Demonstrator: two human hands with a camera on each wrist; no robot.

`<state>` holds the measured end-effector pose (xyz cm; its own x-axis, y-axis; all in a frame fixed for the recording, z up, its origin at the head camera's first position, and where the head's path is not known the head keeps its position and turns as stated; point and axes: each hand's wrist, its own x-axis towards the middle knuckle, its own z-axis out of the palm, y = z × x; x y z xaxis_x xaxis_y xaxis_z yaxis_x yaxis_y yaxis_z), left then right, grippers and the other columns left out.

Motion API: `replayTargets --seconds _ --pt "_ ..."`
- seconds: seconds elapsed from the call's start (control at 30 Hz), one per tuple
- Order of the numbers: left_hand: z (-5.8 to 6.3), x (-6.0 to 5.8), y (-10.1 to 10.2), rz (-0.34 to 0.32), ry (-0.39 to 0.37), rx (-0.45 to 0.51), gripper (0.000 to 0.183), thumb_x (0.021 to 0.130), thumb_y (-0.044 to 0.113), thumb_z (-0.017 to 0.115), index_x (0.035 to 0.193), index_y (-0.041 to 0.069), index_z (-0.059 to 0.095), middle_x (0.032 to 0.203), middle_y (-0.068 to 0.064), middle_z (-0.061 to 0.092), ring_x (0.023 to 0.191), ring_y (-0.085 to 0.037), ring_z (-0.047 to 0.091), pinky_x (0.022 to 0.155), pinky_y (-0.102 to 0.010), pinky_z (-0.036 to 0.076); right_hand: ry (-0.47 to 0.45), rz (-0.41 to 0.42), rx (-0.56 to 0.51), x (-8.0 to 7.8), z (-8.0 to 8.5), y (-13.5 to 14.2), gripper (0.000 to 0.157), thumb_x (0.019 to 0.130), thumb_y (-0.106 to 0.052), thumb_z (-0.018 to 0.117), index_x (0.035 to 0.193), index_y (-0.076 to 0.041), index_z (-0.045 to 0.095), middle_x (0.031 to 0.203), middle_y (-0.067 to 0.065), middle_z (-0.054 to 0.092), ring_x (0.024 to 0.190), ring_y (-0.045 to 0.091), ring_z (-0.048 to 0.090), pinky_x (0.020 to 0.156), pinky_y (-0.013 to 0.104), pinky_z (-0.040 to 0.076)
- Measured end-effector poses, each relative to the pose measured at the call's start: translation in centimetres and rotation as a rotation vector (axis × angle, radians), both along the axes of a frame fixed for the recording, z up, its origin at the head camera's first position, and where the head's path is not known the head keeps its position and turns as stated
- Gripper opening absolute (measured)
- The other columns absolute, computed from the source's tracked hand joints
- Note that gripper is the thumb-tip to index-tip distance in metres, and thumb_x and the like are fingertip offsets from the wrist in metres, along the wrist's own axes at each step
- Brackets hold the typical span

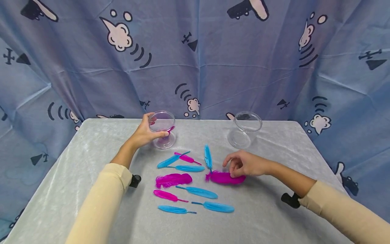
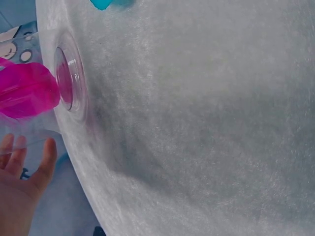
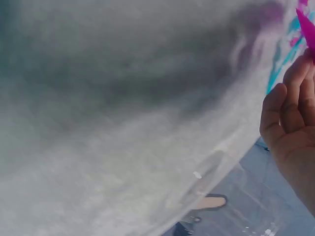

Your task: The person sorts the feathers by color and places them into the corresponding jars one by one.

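Observation:
My left hand (image 1: 144,133) grips a clear plastic cup (image 1: 164,143) at the table's back left, thumb in front and fingers around the far side. A magenta feather (image 2: 29,91) is inside that cup, plainest in the left wrist view. With thumb and fingertips my right hand (image 1: 251,164) pinches the right end of a fluffy magenta feather (image 1: 223,178). Only a pointed part of this feather (image 3: 307,29) shows in the right wrist view. Just left of the right hand, a blue feather (image 1: 208,157) points away from me, its near end meeting the pinched feather.
A second clear cup (image 1: 239,139) stands at the back right. Another fluffy magenta feather (image 1: 173,180), a slim magenta feather (image 1: 166,195) and several blue feathers (image 1: 219,206) lie mid-table. The grey tabletop (image 1: 274,217) ends at a patterned blue curtain (image 1: 170,51).

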<state>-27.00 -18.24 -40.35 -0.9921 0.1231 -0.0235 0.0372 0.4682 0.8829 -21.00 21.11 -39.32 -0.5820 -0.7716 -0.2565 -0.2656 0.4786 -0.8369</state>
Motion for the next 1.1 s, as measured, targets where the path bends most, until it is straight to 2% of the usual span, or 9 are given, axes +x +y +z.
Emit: replayTargets --seconds 0.2,0.37,0.6,0.87,1.1 --pt "0.0 0.1 0.0 -0.015 0.0 0.022 0.105 0.07 0.038 0.08 0.144 0.015 0.01 0.147 -0.015 0.026 0.135 -0.029 0.024 0.107 -0.051 0.023 0.013 0.092 0.019 -0.5 1.9 -0.7 0.033 0.081 0.002 0.065 0.112 0.004 0.054 0.079 0.007 0.066 0.067 0.017 0.06 0.062 0.028 0.052" --pt "0.1 0.2 0.0 -0.004 0.003 0.002 0.106 0.068 0.041 0.08 0.143 0.014 0.011 0.145 -0.014 0.029 0.134 -0.028 0.026 0.107 -0.049 0.025 -0.011 0.122 0.045 -0.7 3.1 -1.2 0.033 0.081 0.001 0.064 0.112 -0.004 0.055 0.079 0.006 0.066 0.066 0.017 0.06 0.062 0.03 0.053" --pt "0.0 0.0 0.0 0.001 0.021 0.004 0.108 0.066 0.044 0.081 0.143 0.013 0.012 0.144 -0.015 0.03 0.133 -0.027 0.028 0.106 -0.049 0.027 -0.069 0.091 0.029 -0.7 4.1 -1.4 0.034 0.082 0.004 0.062 0.114 -0.007 0.055 0.082 0.01 0.065 0.07 0.023 0.061 0.066 0.033 0.053" --pt "0.0 0.1 0.0 -0.006 0.015 -0.004 0.108 0.067 0.044 0.08 0.144 0.013 0.01 0.145 -0.014 0.029 0.134 -0.027 0.027 0.106 -0.049 0.026 -0.099 0.12 0.003 -0.8 4.9 -1.6 0.033 0.082 0.004 0.058 0.113 -0.008 0.056 0.084 0.013 0.06 0.068 0.023 0.06 0.067 0.033 0.052" --pt "-0.1 0.1 -0.1 -0.006 0.018 0.0 0.107 0.068 0.043 0.08 0.144 0.013 0.011 0.145 -0.014 0.029 0.134 -0.028 0.027 0.106 -0.05 0.025 -0.161 0.063 -0.052 -1.1 6.0 -1.5 0.035 0.084 0.001 0.061 0.117 -0.007 0.054 0.087 0.016 0.059 0.068 0.023 0.058 0.065 0.034 0.052"
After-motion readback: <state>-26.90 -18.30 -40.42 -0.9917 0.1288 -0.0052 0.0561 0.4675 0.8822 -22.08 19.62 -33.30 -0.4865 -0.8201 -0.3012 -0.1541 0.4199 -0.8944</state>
